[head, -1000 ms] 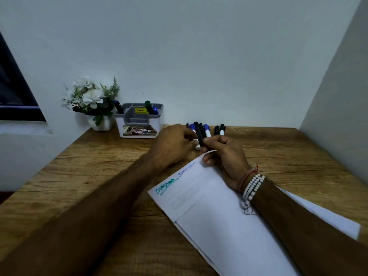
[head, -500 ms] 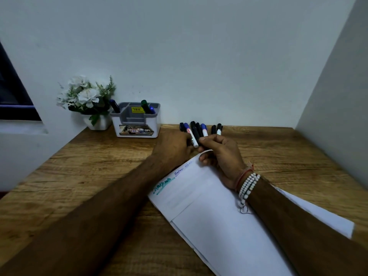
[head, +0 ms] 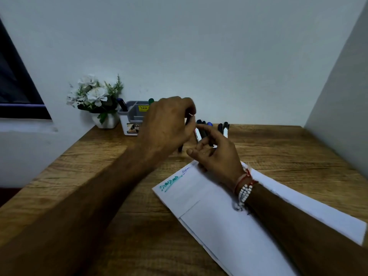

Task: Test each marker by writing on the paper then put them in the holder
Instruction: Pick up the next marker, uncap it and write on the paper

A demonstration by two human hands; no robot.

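Note:
My left hand [head: 169, 124] is raised above the desk with its fingers curled round a black marker [head: 180, 149], whose lower end points down below the hand. Just to the right, my right hand [head: 217, 156] rests at the top corner of the white paper [head: 219, 220], fingers loosely bent, with nothing visibly held. Green and blue scribbles [head: 169, 183] mark the paper's upper left edge. Several markers [head: 225, 130] lie in a row behind the hands, among them a white one with a red label [head: 197, 134]. The grey and white holder [head: 129, 124] stands at the back left, partly hidden by my left hand.
The holder contains a dark marker [head: 122, 105] and a green one [head: 151, 100]. A white pot of white flowers [head: 105, 120] stands left of it against the wall. A dark window [head: 18, 92] is at far left. A wall [head: 338, 96] closes the desk's right side.
My left hand has lifted off the desk with the black marker that my right hand held before. My right hand has loosened its fingers and stayed at the paper's corner.

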